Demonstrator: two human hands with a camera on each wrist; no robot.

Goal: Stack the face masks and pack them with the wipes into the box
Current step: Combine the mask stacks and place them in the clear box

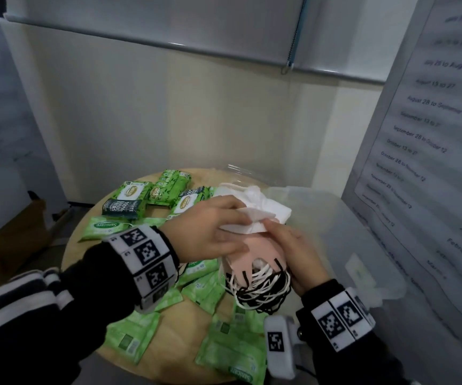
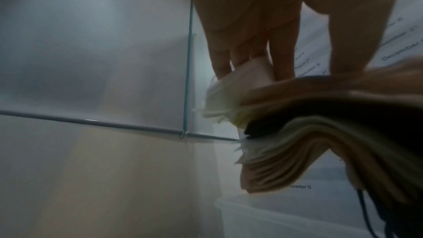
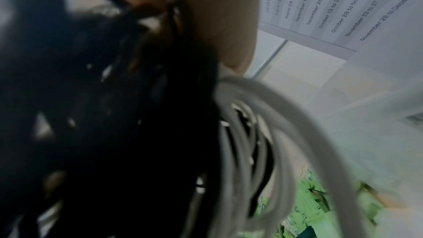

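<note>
Above the round wooden table (image 1: 168, 323) strewn with green wipes packs (image 1: 132, 339), my left hand (image 1: 210, 232) and right hand (image 1: 293, 251) clasp the face masks (image 1: 247, 259) between them — just beside the clear box (image 1: 368, 245).

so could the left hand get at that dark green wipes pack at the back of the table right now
Probably not at once: the left hand is holding the stack of face masks with the right hand. The path to the dark green pack itself looks clear.
</note>
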